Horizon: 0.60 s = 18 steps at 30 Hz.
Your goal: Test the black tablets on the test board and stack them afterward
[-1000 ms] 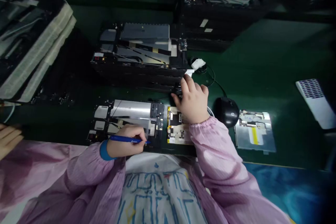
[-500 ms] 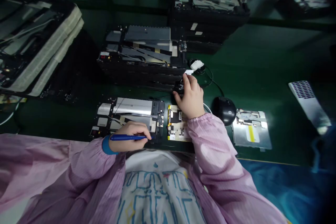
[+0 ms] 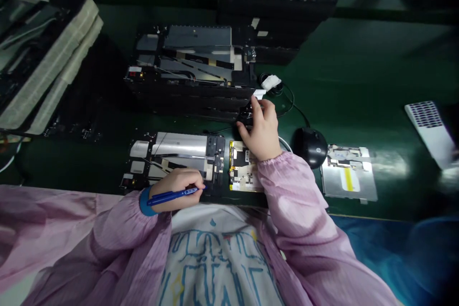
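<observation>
My left hand (image 3: 179, 186) is closed around a blue pen (image 3: 168, 196), over the lower right part of an opened device (image 3: 179, 143) with a silvery battery and dark boards. Ahead and to the right, my right hand (image 3: 263, 126) has its thumb and fingers curled around a small dark shiny object (image 3: 245, 114). What that object is, I cannot tell. A white slip (image 3: 258, 94) shows by those fingertips. Below the right wrist lies a flat board with yellow edging (image 3: 242, 165), partly covered by the sleeve.
Behind the hands stands a stack of opened devices (image 3: 190, 98); another stack (image 3: 276, 19) is farther back. Padded devices (image 3: 53, 71) are piled at left. A black mouse (image 3: 310, 147), a silver plate (image 3: 349, 177) and a white perforated strip (image 3: 430, 129) lie at right.
The pen has turned in my left hand, its tail now lower and its printed side showing. My right hand stays by the dark object. The whole view has shifted slightly.
</observation>
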### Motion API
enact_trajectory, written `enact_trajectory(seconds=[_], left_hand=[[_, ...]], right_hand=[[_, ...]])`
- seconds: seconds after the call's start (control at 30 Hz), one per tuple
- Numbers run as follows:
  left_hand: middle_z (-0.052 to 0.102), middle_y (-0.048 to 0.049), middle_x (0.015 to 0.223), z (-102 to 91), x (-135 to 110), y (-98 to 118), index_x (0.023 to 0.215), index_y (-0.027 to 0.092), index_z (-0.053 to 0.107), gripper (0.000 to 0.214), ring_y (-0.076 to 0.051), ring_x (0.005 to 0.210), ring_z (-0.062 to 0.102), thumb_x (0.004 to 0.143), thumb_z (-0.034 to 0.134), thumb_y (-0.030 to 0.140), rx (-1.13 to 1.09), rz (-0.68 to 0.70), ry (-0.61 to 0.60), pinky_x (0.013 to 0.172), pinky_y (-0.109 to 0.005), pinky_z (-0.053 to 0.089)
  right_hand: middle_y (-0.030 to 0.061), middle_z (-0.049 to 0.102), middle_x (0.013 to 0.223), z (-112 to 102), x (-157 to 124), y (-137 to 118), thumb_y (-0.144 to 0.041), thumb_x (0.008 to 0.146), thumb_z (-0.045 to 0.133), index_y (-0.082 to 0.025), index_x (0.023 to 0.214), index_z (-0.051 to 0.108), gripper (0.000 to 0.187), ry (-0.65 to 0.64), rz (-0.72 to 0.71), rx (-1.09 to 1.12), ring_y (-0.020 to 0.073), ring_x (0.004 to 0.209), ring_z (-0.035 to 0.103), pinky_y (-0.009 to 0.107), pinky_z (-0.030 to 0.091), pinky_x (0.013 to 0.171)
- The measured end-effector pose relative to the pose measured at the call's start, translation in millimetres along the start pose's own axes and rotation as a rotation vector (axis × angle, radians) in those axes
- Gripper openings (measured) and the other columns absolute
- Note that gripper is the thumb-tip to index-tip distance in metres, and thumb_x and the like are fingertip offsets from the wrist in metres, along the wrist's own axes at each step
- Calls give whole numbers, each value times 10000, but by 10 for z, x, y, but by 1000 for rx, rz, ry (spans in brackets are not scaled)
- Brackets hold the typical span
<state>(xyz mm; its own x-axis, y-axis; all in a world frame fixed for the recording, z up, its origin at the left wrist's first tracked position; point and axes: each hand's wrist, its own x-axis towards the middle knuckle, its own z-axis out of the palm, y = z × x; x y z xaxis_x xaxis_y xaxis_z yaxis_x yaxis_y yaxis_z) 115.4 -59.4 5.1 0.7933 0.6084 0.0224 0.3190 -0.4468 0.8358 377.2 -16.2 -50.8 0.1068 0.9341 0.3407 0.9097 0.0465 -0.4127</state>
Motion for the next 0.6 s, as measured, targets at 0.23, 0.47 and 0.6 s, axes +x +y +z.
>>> enact_trajectory(seconds=[0.23, 0.47, 0.6], left_hand=[[577, -24, 631, -115, -64, 17, 648, 162, 505, 168, -118, 552, 545, 815, 520, 170, -395, -21, 65, 515, -223, 417], [638, -56, 734, -147, -56, 353, 772, 154, 586, 188, -182, 715, 602, 886, 459, 235, 11, 48, 122, 664, -288, 458], [638, -59, 757, -96, -103, 446, 753, 166, 584, 234, -197, 737, 601, 851, 560, 377, -12, -34, 107, 651, -285, 454]], right_hand=[[133, 474, 1141, -434, -148, -435, -274, 847, 502, -208, 1296, 460, 456, 263, -164, 235, 301, 1126, 462, 519, 410, 929], [9, 563, 752, -822, -491, -1367, -287, 907, 520, -205, 1188, 538, 293, -280, -346, 996, 148, 700, 556, 288, 492, 661], [-6, 594, 745, -860, -466, -1469, -341, 901, 538, -221, 939, 584, 134, -425, -75, 1207, 128, 653, 585, 258, 492, 610]])
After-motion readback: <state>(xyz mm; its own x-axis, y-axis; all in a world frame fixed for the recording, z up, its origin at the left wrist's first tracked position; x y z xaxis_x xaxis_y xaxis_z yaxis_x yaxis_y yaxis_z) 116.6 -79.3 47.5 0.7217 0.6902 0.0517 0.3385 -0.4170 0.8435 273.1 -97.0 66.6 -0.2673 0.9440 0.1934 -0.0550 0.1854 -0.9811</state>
